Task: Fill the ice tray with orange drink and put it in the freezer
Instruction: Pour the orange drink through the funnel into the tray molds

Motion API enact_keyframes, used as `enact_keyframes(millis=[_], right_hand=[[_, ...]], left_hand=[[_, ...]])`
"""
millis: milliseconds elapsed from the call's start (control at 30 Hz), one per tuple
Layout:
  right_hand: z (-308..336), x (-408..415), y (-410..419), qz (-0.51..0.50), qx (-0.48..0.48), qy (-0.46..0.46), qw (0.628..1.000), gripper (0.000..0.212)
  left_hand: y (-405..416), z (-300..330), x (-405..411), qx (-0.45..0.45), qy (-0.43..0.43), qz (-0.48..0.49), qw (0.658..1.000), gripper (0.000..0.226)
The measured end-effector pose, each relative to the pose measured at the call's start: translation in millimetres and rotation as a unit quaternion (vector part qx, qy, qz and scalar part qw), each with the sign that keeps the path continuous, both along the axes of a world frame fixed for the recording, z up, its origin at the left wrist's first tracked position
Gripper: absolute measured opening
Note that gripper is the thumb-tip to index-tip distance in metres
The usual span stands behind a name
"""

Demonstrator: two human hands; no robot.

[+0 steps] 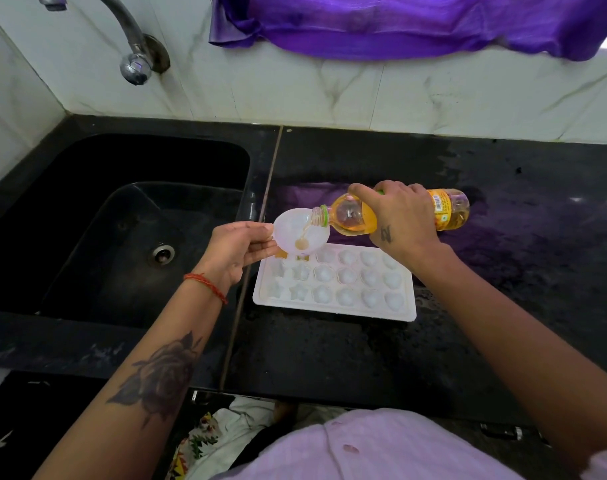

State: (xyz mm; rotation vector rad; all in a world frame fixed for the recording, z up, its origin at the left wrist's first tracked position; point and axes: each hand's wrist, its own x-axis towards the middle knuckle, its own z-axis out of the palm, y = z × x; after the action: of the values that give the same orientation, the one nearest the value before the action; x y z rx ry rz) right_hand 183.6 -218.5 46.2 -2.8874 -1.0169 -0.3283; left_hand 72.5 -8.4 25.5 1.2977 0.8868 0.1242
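Note:
A white ice tray (333, 308) with star, round and heart moulds lies on the black counter (329, 355). Over its far left corner my left hand (238, 251) holds a white funnel (300, 232) by the rim. My right hand (399, 220) grips an uncapped bottle of orange drink (350, 218), tipped almost flat with its mouth over the funnel. A thin stream of drink runs into the funnel and pools at its bottom. Orange shows in the mould cells just under the funnel. The other cells look white.
A black sink (122, 230) with a steel drain lies left of the tray, under a metal tap (135, 60). White marble wall stands behind, with a purple cloth (399, 26) hanging over it. The counter's front edge runs near my body.

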Motion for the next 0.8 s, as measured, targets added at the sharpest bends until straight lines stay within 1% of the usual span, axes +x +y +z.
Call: enact_keyframes(millis=[367,567,667,800], right_hand=[[6,-2,-11,-0.023,0.061,0.011,0.998,0.069],[6,-3,-25,-0.033,0.039,-0.001,0.999,0.065],[5,-4,-29,-0.037,0.02,-0.005,0.999,0.062],[3,-2,-34,-0.043,0.007,-0.003,0.999,0.064]], left_hand=[[-6,12,4,-0.019,-0.041,-0.023,0.999,0.004],[-19,9,10,-0.038,-0.045,-0.044,0.997,0.006],[-23,6,11,-0.03,-0.036,-0.045,0.998,0.007],[-25,4,14,-0.023,-0.031,-0.044,0.998,0.007]])
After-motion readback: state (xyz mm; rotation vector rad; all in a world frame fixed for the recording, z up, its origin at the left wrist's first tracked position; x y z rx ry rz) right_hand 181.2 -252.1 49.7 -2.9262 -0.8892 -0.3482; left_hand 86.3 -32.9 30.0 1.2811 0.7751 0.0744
